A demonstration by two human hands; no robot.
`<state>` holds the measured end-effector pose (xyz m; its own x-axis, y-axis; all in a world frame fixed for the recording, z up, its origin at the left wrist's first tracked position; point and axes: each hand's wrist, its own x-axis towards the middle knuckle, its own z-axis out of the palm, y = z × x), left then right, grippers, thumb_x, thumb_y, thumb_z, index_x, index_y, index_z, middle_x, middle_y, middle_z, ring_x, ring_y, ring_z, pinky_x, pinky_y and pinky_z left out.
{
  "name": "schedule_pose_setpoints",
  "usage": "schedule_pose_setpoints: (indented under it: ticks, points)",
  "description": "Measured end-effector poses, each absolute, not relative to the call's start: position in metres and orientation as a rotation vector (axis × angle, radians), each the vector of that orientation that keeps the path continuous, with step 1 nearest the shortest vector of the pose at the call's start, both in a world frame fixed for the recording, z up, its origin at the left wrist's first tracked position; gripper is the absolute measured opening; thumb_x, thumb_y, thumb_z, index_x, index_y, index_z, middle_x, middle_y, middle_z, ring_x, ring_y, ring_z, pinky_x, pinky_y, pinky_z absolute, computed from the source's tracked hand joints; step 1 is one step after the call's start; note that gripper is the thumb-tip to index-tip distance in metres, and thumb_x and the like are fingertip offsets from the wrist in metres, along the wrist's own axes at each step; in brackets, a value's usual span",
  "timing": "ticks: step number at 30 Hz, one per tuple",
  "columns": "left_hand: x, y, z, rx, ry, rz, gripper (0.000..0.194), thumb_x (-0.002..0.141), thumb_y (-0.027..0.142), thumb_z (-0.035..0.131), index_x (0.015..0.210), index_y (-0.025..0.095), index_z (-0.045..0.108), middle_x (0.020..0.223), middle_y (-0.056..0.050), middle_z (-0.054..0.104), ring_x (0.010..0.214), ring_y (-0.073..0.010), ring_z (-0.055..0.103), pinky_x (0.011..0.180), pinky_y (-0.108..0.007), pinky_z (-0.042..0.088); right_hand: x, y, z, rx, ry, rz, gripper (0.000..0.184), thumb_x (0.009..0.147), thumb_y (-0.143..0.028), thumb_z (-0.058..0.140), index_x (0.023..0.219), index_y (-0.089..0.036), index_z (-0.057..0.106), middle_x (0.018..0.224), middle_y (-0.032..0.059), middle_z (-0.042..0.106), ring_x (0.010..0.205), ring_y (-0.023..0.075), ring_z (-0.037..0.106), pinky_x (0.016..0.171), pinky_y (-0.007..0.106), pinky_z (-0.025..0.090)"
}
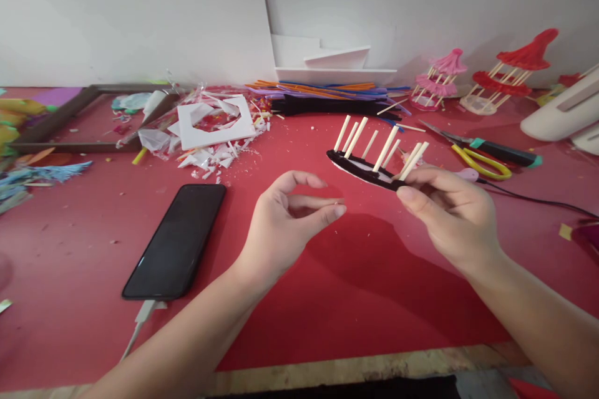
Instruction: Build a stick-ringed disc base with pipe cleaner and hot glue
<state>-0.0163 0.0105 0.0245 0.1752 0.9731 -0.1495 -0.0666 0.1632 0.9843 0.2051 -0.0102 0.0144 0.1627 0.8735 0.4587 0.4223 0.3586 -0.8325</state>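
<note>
"Now, how many sticks [385,149]?"

"Eight visible, standing on one black-rimmed base [361,170] over the bench [281,336]; the right hand [456,212] pinches its right end, hiding part of the rim."

"And the left hand [286,218]?"

"Near it, thumb and fingertips parted. Behind stand two tiered models [523,61]; one white object [561,111] is cut off at right."

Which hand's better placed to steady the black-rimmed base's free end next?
Left, probably. The left hand is half open, no stick visible in it, and nearer the black-rimmed base's free end. The right hand already grips the other end, beside the sticks.
</note>
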Motion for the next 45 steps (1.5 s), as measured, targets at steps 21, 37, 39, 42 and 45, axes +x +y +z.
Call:
schedule_pose_setpoints:
  ticks: [21,37,39,42,45]
  points:
    - [-0.017,0.011,0.021,1.476,1.122,0.953,0.027,0.082,0.027,0.074,0.108,0.024,0.07,0.09,-0.001,0.079,0.09,-0.0184,0.074,0.092,-0.034,0.055,0.205,-0.01,0.015,-1.266,-1.43,0.512,0.007,0.079,-0.029,0.075,0.086,-0.026,0.072,0.069,-0.0032,0.066,0.059,0.0111,0.06,0.051,0.022,0.052]
    - [-0.021,0.015,0.021,1.488,1.213,1.065,0.052,0.06,0.038,0.09,0.099,0.025,0.058,0.054,0.009,0.052,0.084,-0.0224,0.071,0.091,-0.038,0.052,0.204,-0.01,0.017,-1.251,-1.441,0.522,0.006,0.079,-0.025,0.074,0.085,-0.026,0.071,0.067,-0.0043,0.064,0.059,0.0106,0.06,0.052,0.022,0.051]
    - [-0.023,0.019,0.017,1.534,1.245,1.089,0.039,0.073,0.04,0.081,0.103,0.024,0.062,0.06,0.006,0.051,0.084,-0.0207,0.069,0.091,-0.037,0.052,0.204,-0.01,0.017,-1.244,-1.446,0.513,0.006,0.08,-0.026,0.073,0.085,-0.026,0.071,0.068,-0.0038,0.065,0.06,0.0111,0.061,0.053,0.023,0.052]
    - [-0.029,0.027,0.013,1.718,1.339,1.188,0.032,0.088,0.028,0.062,0.121,0.026,0.062,0.097,-0.005,0.067,0.118,-0.024,0.061,0.109,-0.042,0.041,0.204,-0.009,0.017,-1.261,-1.43,0.523,0.007,0.079,-0.027,0.073,0.085,-0.025,0.071,0.068,-0.0027,0.065,0.059,0.0118,0.062,0.051,0.023,0.052]
    - [-0.034,0.034,0.013,1.891,1.51,1.258,0.048,0.084,0.018,0.061,0.131,0.026,0.059,0.142,-0.012,0.053,0.145,-0.0286,0.033,0.12,-0.05,0.024,0.204,-0.009,0.017,-1.251,-1.414,0.544,0.007,0.078,-0.027,0.074,0.084,-0.025,0.071,0.068,-0.0032,0.065,0.058,0.0112,0.061,0.049,0.022,0.051]
